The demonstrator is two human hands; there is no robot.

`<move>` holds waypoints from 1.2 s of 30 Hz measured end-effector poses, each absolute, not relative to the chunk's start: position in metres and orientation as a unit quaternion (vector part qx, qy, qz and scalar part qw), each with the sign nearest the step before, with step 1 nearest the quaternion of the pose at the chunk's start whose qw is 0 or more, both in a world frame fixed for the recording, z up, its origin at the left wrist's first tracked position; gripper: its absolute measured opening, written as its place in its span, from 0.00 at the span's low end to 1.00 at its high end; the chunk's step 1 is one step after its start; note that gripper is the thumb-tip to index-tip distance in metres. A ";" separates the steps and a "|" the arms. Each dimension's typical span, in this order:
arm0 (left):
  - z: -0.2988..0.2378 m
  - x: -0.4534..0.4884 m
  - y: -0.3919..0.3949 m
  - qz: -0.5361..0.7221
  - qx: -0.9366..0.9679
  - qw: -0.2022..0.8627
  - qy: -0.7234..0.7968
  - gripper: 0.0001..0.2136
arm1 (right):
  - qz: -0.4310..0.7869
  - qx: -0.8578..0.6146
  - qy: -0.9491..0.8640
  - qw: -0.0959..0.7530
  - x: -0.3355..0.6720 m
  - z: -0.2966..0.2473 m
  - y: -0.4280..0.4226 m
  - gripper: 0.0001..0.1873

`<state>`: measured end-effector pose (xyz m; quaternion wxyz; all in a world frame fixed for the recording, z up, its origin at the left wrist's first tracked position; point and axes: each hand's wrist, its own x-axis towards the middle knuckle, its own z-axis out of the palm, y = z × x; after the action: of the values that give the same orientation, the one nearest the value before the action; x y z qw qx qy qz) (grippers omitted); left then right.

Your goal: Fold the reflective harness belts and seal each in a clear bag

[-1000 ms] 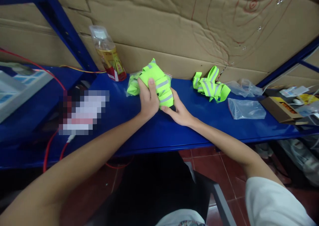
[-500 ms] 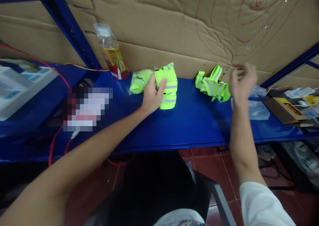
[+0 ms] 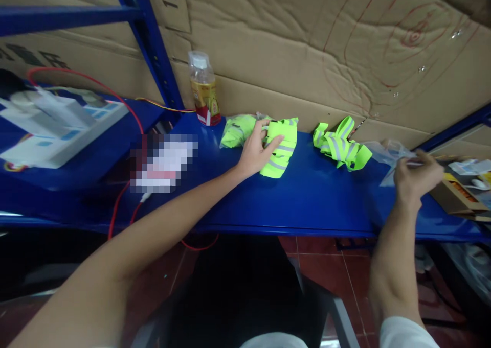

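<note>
My left hand [image 3: 258, 149] is wrapped round the side of a folded neon-yellow reflective vest [image 3: 284, 141] with grey stripes, on the blue table. Just behind it lies a second neon-yellow bundle in a clear bag [image 3: 238, 131]. To the right, a loose tangle of neon-yellow reflective straps [image 3: 339, 147] rests by the cardboard wall. My right hand [image 3: 418, 177], slightly blurred, is closed on a clear plastic bag [image 3: 389, 154], which stretches up toward its fingers.
A bottle [image 3: 205, 95] with a yellow and red label stands against the cardboard wall [image 3: 268, 56]. Power strips [image 3: 76, 138] and red cables lie at the left, beside a pixelated patch. An opened cardboard box [image 3: 460, 197] stands at the right. A blue shelf post [image 3: 151, 46] rises at the back left.
My right hand has moved right and down, from beside the loose straps to the clear plastic bag, and grips it. My left hand stays on the folded vest; the view has shifted.
</note>
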<state>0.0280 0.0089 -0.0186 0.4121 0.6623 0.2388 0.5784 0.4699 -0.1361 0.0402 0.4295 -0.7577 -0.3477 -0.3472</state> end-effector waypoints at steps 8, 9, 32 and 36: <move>-0.018 0.028 -0.002 0.488 0.693 0.497 0.189 0.21 | -0.129 -0.489 -0.690 0.518 0.266 0.081 -0.053 0.20; -0.017 0.026 -0.001 0.475 0.691 0.512 0.189 0.21 | -0.069 -0.494 -0.696 0.517 0.250 0.070 -0.039 0.20; 0.008 -0.006 0.002 0.384 0.712 0.543 0.223 0.27 | 0.127 -0.523 -0.685 0.492 0.254 -0.020 -0.024 0.25; 0.000 0.001 -0.001 0.372 0.733 0.517 0.238 0.24 | 0.213 -0.483 -0.682 0.506 0.249 -0.018 -0.024 0.29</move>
<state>0.0008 -0.0007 -0.0003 0.5174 0.7330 0.2385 0.3716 0.2490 -0.0238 -0.0183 0.5058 -0.4828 -0.6824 0.2131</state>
